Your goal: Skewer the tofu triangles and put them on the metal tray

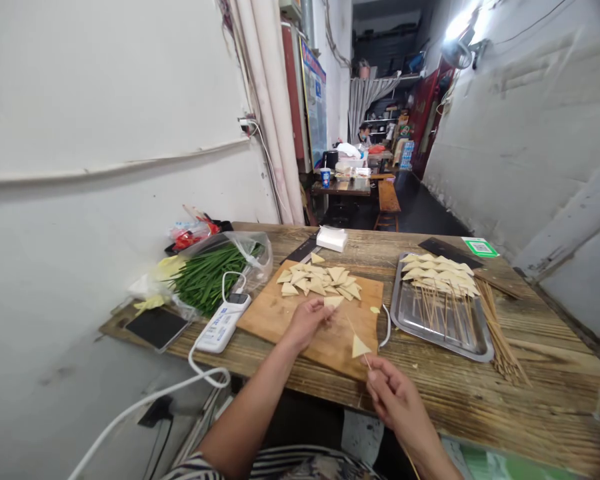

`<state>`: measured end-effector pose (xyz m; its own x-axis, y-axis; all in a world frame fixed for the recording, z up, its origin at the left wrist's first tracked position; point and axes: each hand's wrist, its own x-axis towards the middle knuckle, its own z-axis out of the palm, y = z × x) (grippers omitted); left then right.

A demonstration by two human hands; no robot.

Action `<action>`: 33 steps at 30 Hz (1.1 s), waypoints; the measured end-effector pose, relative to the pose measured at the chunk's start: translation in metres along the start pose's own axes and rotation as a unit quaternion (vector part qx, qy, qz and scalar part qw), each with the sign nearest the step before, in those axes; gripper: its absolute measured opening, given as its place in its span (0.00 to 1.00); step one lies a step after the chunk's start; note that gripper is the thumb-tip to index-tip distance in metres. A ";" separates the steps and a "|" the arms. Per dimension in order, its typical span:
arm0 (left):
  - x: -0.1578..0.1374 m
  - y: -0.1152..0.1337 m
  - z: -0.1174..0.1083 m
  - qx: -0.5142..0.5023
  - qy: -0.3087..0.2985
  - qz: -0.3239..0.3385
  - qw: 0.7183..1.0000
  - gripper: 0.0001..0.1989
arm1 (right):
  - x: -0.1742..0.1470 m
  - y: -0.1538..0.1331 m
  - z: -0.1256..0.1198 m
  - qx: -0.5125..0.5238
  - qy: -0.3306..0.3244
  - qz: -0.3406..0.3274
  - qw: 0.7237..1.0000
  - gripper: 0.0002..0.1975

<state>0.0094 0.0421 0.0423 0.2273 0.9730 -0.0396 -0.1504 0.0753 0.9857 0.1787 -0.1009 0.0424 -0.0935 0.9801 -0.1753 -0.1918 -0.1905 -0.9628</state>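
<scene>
My right hand (393,393) is closed on a thin wooden skewer (367,362) at the front of the table. One pale triangular piece of tofu (360,347) is threaded on it, and the skewer's tip sticks out beyond the piece. Over the cutting board (265,313), my left hand (307,323) pinches another tofu triangle (333,302) between thumb and fingers. A pile of such triangles (317,280) lies on the board just past my left hand. On the right, a metal tray (405,313) holds several filled skewers (437,273), their sticks pointing toward me.
Loose bamboo skewers (503,340) lie along the tray's right side. To the left are green chives (213,270) in a plastic bag, a white power strip (225,323) with a cable, and a phone (157,327). A knife (303,250) and a white box (332,239) sit behind the board.
</scene>
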 end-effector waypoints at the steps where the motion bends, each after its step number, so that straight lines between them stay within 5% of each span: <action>1: -0.004 -0.002 0.005 -0.065 -0.015 -0.048 0.997 0.11 | -0.001 0.001 0.000 -0.017 0.005 -0.015 1.000 0.21; 5: -0.008 -0.001 0.009 -0.231 -0.005 -0.160 0.960 0.07 | -0.001 0.012 -0.001 -0.167 0.073 -0.113 0.977 0.16; 10: -0.007 0.002 0.008 -0.271 0.019 -0.203 0.941 0.06 | 0.005 0.023 -0.002 -0.296 0.092 -0.159 0.937 0.14; 33: -0.008 0.000 0.011 -0.255 0.016 -0.194 0.947 0.08 | 0.014 0.024 0.001 -0.302 0.097 -0.149 0.936 0.16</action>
<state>0.0185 0.0321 0.0444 0.3325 0.8558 -0.3963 -0.5084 0.5166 0.6890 0.1720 -0.0919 0.0173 0.0671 0.9875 0.1423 0.4125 0.1024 -0.9052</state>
